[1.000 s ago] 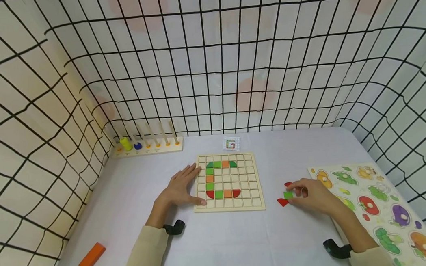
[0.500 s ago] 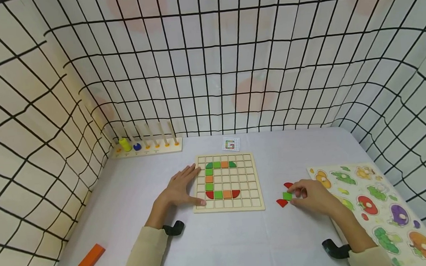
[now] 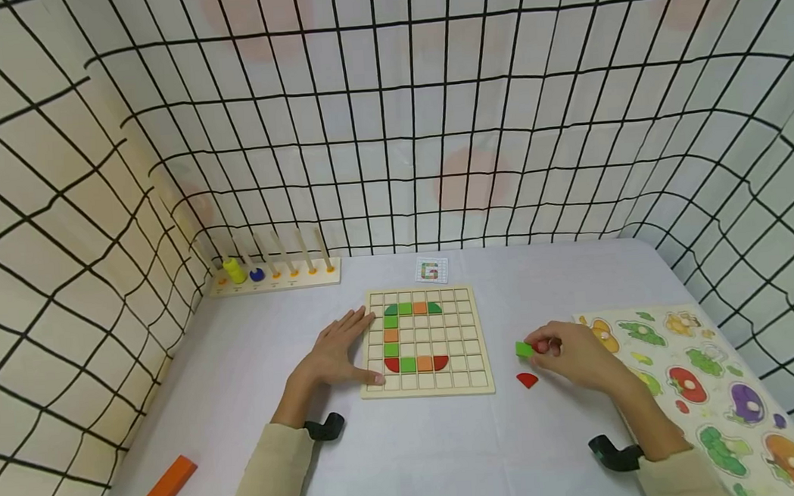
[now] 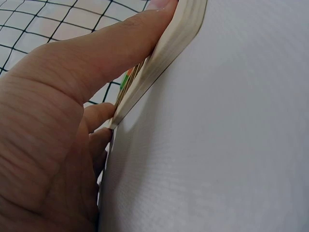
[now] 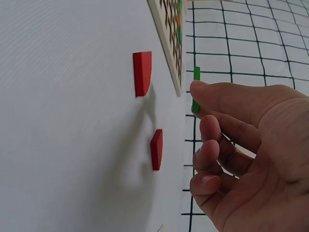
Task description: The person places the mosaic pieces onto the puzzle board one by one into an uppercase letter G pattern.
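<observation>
A wooden grid board (image 3: 471,342) lies mid-table with green, orange and red tiles laid in a C shape. My left hand (image 3: 349,349) rests flat against its left edge; in the left wrist view the thumb (image 4: 120,48) presses the board's side (image 4: 169,53). Right of the board, my right hand (image 3: 538,348) pinches a green square tile (image 3: 524,349) between thumb and forefinger, held just above the table. The same tile (image 5: 196,89) shows edge-on in the right wrist view. One red curved piece (image 3: 527,379) lies on the table below it; two red pieces (image 5: 142,72) (image 5: 156,149) show in the right wrist view.
A fruit puzzle board (image 3: 713,388) lies at the right edge. A peg rack (image 3: 276,277) with yellow and blue beads stands at the back left, and a small pattern card (image 3: 431,269) lies behind the board. An orange block (image 3: 171,480) sits front left. Gridded walls enclose the table.
My right hand has lifted the green tile off the table and moved it up and left toward the board. The left hand has stayed in place.
</observation>
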The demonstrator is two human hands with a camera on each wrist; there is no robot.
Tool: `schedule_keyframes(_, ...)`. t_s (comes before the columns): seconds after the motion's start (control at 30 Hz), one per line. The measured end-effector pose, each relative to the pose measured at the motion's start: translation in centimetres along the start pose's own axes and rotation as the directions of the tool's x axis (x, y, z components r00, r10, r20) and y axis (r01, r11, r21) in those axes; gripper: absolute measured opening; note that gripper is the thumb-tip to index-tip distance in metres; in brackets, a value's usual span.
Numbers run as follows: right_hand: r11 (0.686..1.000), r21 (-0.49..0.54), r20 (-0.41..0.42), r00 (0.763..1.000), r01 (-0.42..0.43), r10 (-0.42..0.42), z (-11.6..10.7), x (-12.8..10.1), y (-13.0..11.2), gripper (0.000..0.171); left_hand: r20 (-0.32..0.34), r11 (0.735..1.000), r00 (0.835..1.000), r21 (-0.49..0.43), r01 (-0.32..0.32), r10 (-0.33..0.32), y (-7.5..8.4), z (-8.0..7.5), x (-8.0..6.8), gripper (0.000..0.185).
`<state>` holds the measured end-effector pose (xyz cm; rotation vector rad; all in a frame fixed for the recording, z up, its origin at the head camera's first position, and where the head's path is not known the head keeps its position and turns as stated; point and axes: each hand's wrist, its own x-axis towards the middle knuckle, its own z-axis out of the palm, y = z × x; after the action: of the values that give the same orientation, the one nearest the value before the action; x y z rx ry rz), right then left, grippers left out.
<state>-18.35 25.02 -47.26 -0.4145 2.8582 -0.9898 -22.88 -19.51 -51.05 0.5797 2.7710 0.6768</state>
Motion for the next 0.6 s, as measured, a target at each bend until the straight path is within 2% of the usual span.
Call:
schedule_keyframes(0.17, 0.999, 0.031, 0.032, 0.999, -0.016, 0.015, 0.6, 1.1, -0.6, 0.020, -0.003, 1.000, 1.000, -0.001, 0.006, -0.006, -0.1, 0.1, 0.1, 0.124)
schedule_keyframes(0.37, 0.999, 0.038, 0.023, 1.000, 0.005, -0.006, 1.6, 2.2, -1.6, 0.020, -0.002, 1.000, 1.000, -0.003, 0.019, -0.019, -0.2, 0.2, 0.2, 0.125)
schedule_keyframes(0.6, 0.999, 0.047, 0.039, 0.999, -0.017, 0.015, 3.1, 3.4, -2.8, 0.021, -0.006, 1.000, 1.000, -0.015, 0.012, -0.012, -0.2, 0.2, 0.1, 0.125)
